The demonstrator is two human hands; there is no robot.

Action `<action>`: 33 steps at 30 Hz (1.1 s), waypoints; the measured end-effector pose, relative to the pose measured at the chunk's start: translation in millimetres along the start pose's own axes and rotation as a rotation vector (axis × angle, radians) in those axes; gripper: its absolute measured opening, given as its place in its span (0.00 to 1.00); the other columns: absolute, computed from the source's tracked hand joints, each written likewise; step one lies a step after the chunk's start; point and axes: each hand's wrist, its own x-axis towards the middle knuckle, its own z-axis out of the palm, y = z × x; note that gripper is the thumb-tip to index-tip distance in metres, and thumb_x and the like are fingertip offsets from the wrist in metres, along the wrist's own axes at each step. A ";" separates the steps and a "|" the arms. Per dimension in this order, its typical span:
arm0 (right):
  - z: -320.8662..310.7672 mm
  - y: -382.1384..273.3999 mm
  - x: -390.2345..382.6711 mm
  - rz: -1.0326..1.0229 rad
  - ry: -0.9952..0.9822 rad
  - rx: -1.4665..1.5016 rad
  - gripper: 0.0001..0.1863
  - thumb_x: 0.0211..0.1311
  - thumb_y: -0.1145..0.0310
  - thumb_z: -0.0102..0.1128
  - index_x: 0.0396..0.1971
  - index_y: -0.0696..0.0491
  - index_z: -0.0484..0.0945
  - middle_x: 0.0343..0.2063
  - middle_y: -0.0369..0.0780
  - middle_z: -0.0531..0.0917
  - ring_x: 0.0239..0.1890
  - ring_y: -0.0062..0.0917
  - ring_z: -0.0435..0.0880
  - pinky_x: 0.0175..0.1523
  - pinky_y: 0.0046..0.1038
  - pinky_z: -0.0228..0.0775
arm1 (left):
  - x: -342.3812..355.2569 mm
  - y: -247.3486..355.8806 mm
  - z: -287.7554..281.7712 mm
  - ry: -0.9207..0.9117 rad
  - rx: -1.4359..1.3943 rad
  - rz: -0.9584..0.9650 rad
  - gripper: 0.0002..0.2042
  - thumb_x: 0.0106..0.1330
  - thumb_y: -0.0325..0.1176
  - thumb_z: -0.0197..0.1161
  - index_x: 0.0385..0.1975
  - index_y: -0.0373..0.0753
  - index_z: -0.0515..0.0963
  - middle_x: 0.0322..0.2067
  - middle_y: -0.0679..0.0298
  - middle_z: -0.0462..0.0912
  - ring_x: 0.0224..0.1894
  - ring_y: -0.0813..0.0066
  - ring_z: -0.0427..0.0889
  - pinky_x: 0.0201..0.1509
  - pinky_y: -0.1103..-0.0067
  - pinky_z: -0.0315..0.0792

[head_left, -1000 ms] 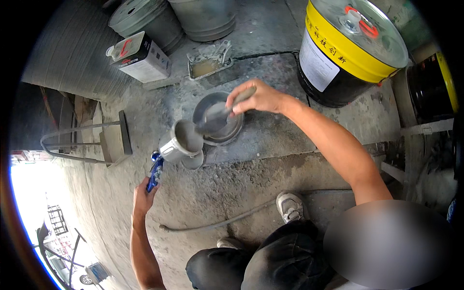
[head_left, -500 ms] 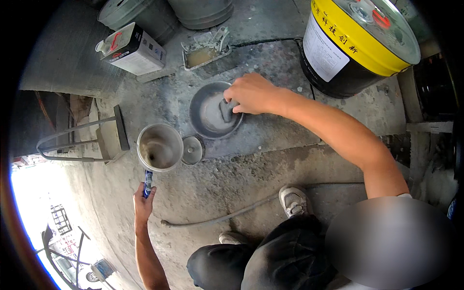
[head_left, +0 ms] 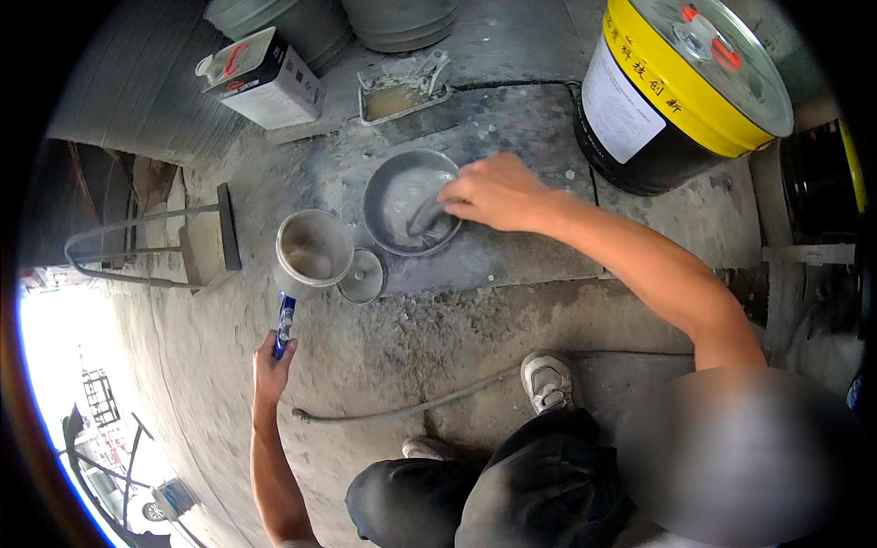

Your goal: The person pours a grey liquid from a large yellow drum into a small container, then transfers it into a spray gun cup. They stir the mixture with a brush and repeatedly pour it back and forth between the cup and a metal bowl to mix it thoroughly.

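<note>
My left hand (head_left: 274,363) is closed round the blue handle of a spray gun (head_left: 285,327). Its round, pale cup (head_left: 315,247) is uncovered, with greyish residue inside. Over a dark round basin (head_left: 373,196) of cloudy grey liquid, my right hand (head_left: 501,190) grips a soft grey piece, apparently a wet rag (head_left: 426,217), which dips into the liquid. The fingertips are partly hidden behind the hand. A small round lid (head_left: 364,277) lies between the cup and the basin.
Behind the basin sit a grimy rectangular tub (head_left: 402,100) and a white-and-black can (head_left: 274,87). A large yellow-and-black drum (head_left: 630,110) stands at far right, and a metal frame (head_left: 206,237) at left. A hose (head_left: 411,408) crosses the floor before my shoes (head_left: 551,382).
The cup has tipped and shifted slightly rightward and away from me with my left hand. My right hand has moved a little nearer the basin's right rim, the rag still in the liquid.
</note>
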 end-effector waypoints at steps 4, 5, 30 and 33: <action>-42.3 -22.5 -6.3 -0.044 0.244 0.297 0.15 0.62 0.54 0.60 0.42 0.44 0.86 0.28 0.42 0.86 0.33 0.35 0.85 0.38 0.34 0.75 | -3.6 -5.9 -4.6 -0.011 0.016 -0.019 0.12 0.64 0.33 0.66 0.28 0.35 0.68 0.17 0.67 0.57 0.22 0.81 0.55 0.23 0.78 0.55; -49.0 -33.4 -6.3 -0.064 0.258 0.357 0.15 0.62 0.53 0.60 0.42 0.44 0.86 0.28 0.41 0.86 0.33 0.35 0.85 0.38 0.34 0.75 | -2.5 -0.9 -4.9 -0.024 0.018 -0.018 0.12 0.64 0.32 0.66 0.28 0.35 0.69 0.17 0.66 0.57 0.22 0.81 0.56 0.23 0.78 0.56; -59.3 -87.8 26.8 -0.545 0.286 -0.308 0.09 0.58 0.61 0.61 0.27 0.49 0.84 0.28 0.37 0.81 0.31 0.29 0.86 0.33 0.32 0.80 | 1.5 37.4 -1.7 0.000 0.097 0.152 0.08 0.62 0.25 0.62 0.30 0.33 0.68 0.17 0.55 0.61 0.21 0.72 0.56 0.23 0.77 0.61; -25.4 -97.3 33.2 -0.288 0.272 0.101 0.14 0.62 0.58 0.58 0.23 0.51 0.83 0.21 0.44 0.82 0.25 0.37 0.85 0.32 0.39 0.75 | 2.2 38.1 3.3 0.018 0.084 0.187 0.06 0.60 0.22 0.60 0.32 0.33 0.69 0.18 0.50 0.64 0.20 0.60 0.57 0.24 0.74 0.63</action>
